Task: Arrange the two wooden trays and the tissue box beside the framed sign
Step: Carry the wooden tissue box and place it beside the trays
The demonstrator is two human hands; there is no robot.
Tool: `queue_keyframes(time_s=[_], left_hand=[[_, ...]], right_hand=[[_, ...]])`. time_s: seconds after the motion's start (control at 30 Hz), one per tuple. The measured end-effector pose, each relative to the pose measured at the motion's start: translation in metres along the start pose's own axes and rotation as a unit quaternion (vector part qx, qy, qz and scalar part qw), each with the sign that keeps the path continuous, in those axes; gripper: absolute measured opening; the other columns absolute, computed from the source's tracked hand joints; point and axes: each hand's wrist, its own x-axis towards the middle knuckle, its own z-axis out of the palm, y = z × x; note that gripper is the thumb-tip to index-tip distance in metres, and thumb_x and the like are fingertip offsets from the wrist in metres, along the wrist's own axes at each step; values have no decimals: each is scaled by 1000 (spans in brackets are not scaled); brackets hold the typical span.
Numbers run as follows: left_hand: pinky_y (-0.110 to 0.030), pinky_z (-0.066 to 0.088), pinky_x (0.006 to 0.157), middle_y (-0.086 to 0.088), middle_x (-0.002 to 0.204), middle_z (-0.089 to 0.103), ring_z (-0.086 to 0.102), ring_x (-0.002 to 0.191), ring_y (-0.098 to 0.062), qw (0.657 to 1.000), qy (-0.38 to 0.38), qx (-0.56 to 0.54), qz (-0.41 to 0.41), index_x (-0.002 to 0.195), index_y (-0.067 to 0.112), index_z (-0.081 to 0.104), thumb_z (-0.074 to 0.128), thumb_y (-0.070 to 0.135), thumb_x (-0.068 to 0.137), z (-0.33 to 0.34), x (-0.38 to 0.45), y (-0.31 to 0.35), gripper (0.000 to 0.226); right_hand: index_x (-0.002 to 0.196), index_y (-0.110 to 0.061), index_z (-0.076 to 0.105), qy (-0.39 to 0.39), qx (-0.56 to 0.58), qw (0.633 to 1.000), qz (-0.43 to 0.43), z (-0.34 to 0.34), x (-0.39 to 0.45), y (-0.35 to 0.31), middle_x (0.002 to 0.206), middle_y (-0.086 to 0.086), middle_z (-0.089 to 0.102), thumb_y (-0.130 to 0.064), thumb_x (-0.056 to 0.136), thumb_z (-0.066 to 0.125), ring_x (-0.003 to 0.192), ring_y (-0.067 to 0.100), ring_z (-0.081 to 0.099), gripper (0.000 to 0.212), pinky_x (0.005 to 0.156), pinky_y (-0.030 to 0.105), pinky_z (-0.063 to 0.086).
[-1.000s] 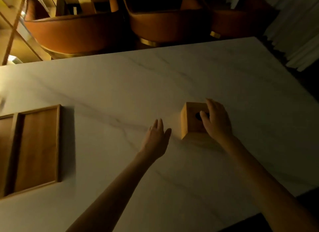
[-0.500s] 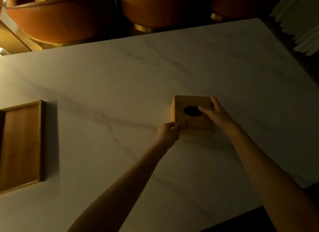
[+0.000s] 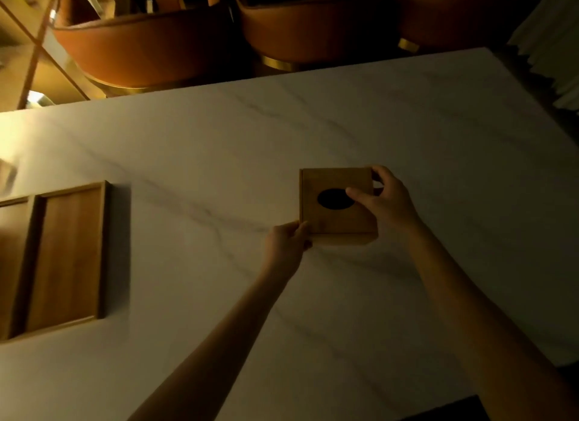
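A square wooden tissue box (image 3: 332, 220) with a dark oval opening on top stands right of the middle of the white marble table (image 3: 219, 157). My left hand (image 3: 286, 243) grips its near left corner. My right hand (image 3: 383, 198) holds its right side, thumb on the top beside the opening. A wooden tray (image 3: 67, 257) lies flat at the left of the table. A second wooden tray (image 3: 11, 264) lies against its left side, cut off by the frame edge. The framed sign is not in view.
Orange upholstered chairs (image 3: 141, 47) with gold bases stand along the table's far edge. A pale blurred object (image 3: 7, 176) sits at the left frame edge above the trays. The table's right edge drops to a dark floor and pale curtains (image 3: 551, 44).
My left hand has reached the box and closed on its near left corner. The box has turned so that its top faces me squarely. The view has swung left, showing both trays again.
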Motion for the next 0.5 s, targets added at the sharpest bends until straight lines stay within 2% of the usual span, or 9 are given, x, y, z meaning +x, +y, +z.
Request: queue_keyframes(time_s=[0.07, 0.2, 0.27, 0.4, 0.5], left_hand=[[-56, 51, 88, -15, 77, 65, 63, 81, -34, 1000, 21, 5, 19, 98, 2, 66, 51, 23, 89, -21, -7, 3, 27], [-49, 55, 83, -14, 72, 69, 69, 77, -31, 995, 72, 40, 63, 97, 7, 68, 53, 28, 88, -70, -21, 5, 27], [-45, 56, 83, -14, 71, 70, 70, 74, -27, 992, 95, 43, 74, 98, 7, 68, 55, 29, 86, -97, -29, 3, 28], [-36, 58, 76, -6, 68, 69, 69, 70, -22, 983, 132, 71, 105, 99, 8, 67, 53, 31, 87, -152, -49, -10, 29], [-29, 56, 70, 3, 62, 64, 66, 66, -17, 976, 162, 77, 127, 96, 9, 66, 51, 29, 88, -195, -65, -23, 26]], right_hand=[[124, -17, 45, -2, 8, 1000, -18, 13, -5, -19, 129, 7, 52, -32, 74, 71, 105, 24, 57, 59, 85, 42, 53], [122, -15, 46, -1, 1, 997, -72, 44, -18, -55, 123, 6, 55, -34, 72, 72, 92, 17, 57, 59, 65, 20, 48], [120, -14, 47, -12, 3, 996, -90, 63, -27, -72, 119, 5, 57, -33, 72, 72, 88, 16, 56, 58, 59, 16, 44], [116, -13, 49, -32, 16, 993, -115, 104, -53, -108, 110, 2, 56, -33, 71, 74, 85, 16, 58, 55, 59, 18, 48], [114, -13, 50, -44, 25, 990, -129, 140, -77, -133, 113, 5, 58, -32, 70, 74, 86, 16, 57, 53, 63, 22, 49]])
